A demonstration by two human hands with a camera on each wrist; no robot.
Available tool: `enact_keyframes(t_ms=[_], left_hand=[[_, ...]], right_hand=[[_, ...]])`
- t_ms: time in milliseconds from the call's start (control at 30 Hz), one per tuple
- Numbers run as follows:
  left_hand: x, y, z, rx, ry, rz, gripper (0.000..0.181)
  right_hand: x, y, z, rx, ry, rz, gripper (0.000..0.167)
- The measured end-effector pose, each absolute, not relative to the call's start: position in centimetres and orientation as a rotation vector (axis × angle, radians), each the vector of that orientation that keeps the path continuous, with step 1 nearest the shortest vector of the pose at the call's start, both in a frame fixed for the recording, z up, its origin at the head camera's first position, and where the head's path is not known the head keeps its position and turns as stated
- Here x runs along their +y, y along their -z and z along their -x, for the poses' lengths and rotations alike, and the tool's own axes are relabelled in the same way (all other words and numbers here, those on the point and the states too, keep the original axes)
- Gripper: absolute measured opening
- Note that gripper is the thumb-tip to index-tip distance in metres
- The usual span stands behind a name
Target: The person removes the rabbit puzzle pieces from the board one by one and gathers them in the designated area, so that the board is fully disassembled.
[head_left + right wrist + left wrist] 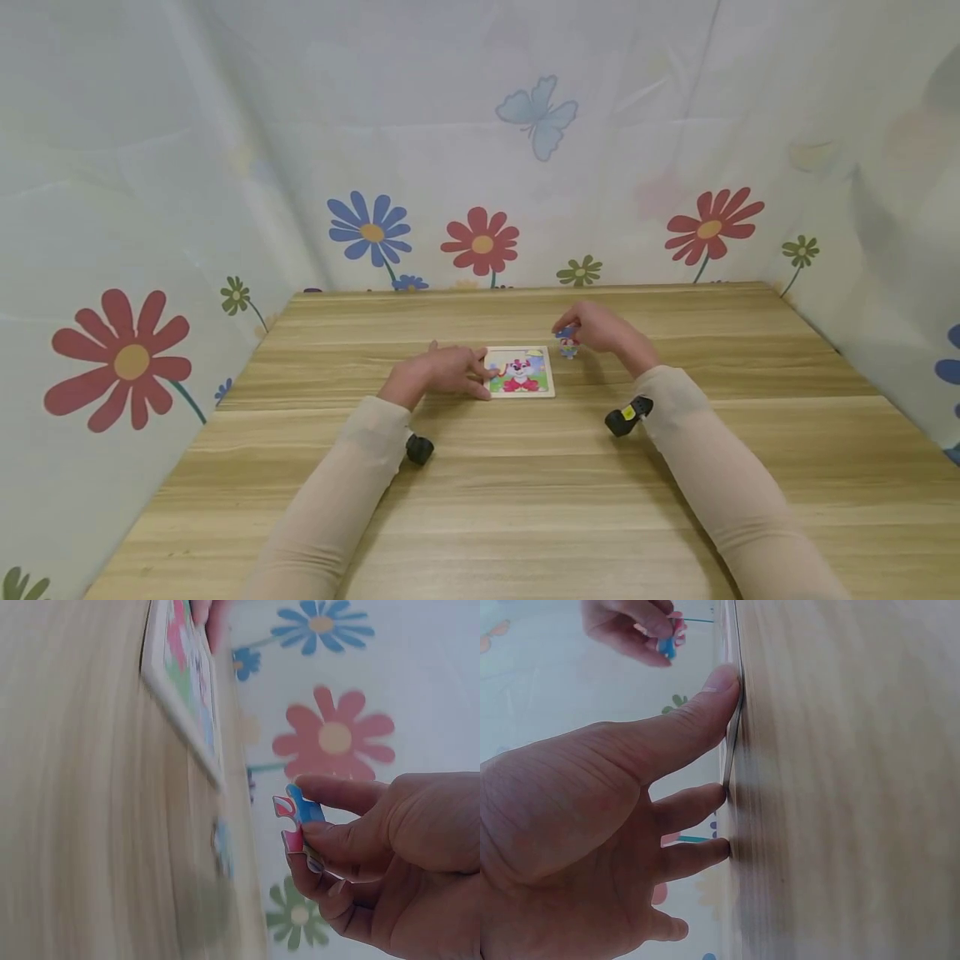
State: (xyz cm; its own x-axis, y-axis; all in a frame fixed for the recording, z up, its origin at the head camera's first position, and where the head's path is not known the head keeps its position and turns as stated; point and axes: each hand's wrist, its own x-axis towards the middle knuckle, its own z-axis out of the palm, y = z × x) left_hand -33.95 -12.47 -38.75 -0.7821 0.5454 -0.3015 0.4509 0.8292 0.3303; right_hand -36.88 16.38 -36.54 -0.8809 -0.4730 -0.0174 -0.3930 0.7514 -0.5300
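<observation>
A small square picture puzzle in a pale wooden frame (pixel 554 382) lies flat on the table, showing a pink and white cartoon animal; part of its upper left looks bare. My left hand (pixel 448 371) rests at the frame's left side, thumb and fingers spread and fairly straight against its edge. Beyond the frame's right side, my right hand (pixel 596 327) pinches a blue and pink jigsaw piece (pixel 293 840) between thumb and fingers, above the table. Below it another jigsaw piece (pixel 223 847) lies on the wood, blurred in the right wrist view.
The wood-grain table (pixel 480 500) runs back to a pale curtain (pixel 420 150) printed with flowers and a butterfly. Curtain also closes off both sides. A small black camera (pixel 419 450) sits at the left wrist and another black camera (pixel 626 417) at the right.
</observation>
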Motion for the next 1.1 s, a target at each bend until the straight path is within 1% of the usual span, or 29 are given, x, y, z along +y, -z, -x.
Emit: enact_keyframes(t_ms=[67, 233, 333, 567, 933, 1100], left_hand=[[-12.5, 38.7, 33.9, 2.620, -0.343, -0.747, 0.053], [-12.5, 38.7, 33.7, 2.612, -0.358, -0.743, 0.052], [-12.6, 38.7, 33.7, 2.611, -0.366, -0.743, 0.052], [-12.6, 38.7, 33.8, 2.628, -0.357, -0.746, 0.053], [-12.6, 38.8, 33.9, 2.622, -0.349, -0.760, 0.054], [-12.6, 38.7, 33.9, 2.620, -0.350, -0.769, 0.054]], right_hand=[[17.5, 36.9, 37.2, 2.808, 0.803, 0.696, 0.043], [19.3, 37.6, 37.9, 2.815, 0.919, 0.639, 0.031], [19.9, 37.6, 38.1, 2.814, 1.016, 0.570, 0.028], [20.5, 37.4, 38.1, 2.825, 1.096, 0.542, 0.021], [21.0, 38.0, 38.3, 2.806, 1.115, 0.489, 0.020], [21.2, 38.7, 38.5, 2.805, 1.036, 0.472, 0.026]])
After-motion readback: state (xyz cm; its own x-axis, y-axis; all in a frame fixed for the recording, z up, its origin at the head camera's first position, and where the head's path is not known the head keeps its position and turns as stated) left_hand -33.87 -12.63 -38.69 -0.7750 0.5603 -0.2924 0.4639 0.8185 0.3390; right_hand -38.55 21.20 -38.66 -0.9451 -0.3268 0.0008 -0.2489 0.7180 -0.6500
